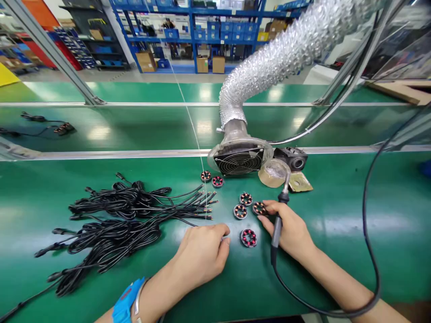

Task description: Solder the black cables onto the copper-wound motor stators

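My right hand (292, 231) has a soldering iron (276, 231) between its fingers, hot end pointing up and away. Its thumb and forefinger also pinch a small round motor stator (259, 208) with copper coils. Two similar stators (240, 211) lie just left of it, and one with red coils (248, 237) is nearer me. My left hand (204, 251) rests on the green bench, fingers curled under; whatever they hold, if anything, is hidden. Beside it lie coiled black cables (124, 229), their stripped wire ends pointing toward the stators.
Behind the stators stands a fume extractor fan (239, 161) on a silver duct (269, 63). A tape roll (273, 173), a soldering iron stand (292, 159) and a sponge (300, 182) sit beside it. Two more stators (217, 181) are near the fan. The iron's cord (367, 215) loops at right.
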`<state>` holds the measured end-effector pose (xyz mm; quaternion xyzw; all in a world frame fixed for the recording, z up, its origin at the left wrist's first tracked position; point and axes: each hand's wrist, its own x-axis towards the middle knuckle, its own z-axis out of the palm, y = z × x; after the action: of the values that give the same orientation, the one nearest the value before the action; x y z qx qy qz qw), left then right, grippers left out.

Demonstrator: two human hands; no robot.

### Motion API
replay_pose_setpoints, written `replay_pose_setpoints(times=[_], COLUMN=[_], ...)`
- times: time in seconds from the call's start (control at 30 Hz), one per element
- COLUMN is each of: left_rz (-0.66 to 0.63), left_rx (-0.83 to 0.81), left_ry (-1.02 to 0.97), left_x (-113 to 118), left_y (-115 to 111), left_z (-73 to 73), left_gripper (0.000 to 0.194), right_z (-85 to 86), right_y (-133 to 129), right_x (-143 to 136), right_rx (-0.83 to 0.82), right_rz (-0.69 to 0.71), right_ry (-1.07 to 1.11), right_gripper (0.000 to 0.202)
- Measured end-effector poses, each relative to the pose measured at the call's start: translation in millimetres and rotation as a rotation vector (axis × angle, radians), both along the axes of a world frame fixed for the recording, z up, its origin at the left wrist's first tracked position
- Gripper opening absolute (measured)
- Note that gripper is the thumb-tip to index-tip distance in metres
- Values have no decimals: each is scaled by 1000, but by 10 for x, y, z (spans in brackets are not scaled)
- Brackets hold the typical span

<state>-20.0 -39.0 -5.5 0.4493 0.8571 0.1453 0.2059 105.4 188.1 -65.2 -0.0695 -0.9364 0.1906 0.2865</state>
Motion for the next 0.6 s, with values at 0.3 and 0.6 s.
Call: replay_pose_setpoints(times=[0.3, 0.6], left_rz=[5, -97], left_rx=[102, 55], left_ry=[-108, -217], left_x=[9, -84], left_y=[180, 274], left_z=[-125, -137], left_gripper=[37, 32], right_z=[72, 28], right_y=[-397, -334], right_x=[86, -80], right_rx=[-77, 4], right_rz=[249, 433], right_ry=[35, 31], right_gripper=[35, 31])
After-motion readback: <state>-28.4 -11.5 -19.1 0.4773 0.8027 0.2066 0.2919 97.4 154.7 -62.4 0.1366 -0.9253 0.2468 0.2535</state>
